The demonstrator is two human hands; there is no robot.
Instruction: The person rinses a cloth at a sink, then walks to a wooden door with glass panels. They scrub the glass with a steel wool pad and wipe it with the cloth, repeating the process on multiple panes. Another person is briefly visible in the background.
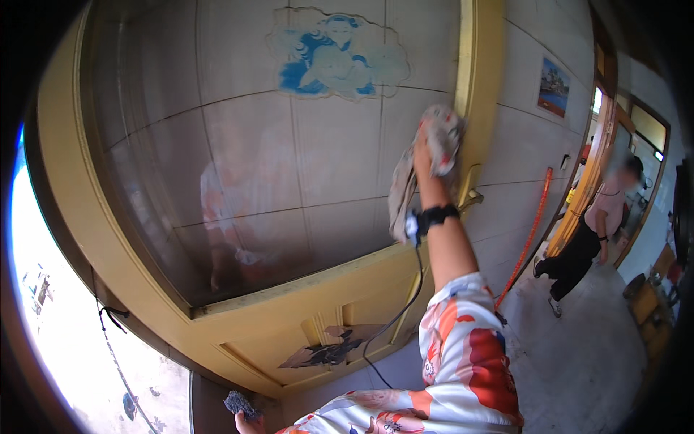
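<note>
My right hand (422, 154) is closed around a pale printed cloth (443, 135). It presses the cloth to the glass pane (336, 146) of a yellow door (238, 339), near the right-hand stile. Part of the cloth hangs below the wrist, which wears a black strap (440, 216) with a small device and cable. Low in view, my left hand (250, 424) grips a dark grey scouring pad (239, 402); most of that hand is cut off by the picture's edge. A blue and white figure decal (336, 57) is on the upper pane.
A door handle (475, 196) juts out below my right hand. To the right, a red patterned strip (526, 233) leans by a tiled wall (534, 135). Another person (585, 233) stands near a doorway. A cord (111, 347) hangs by the bright opening at left.
</note>
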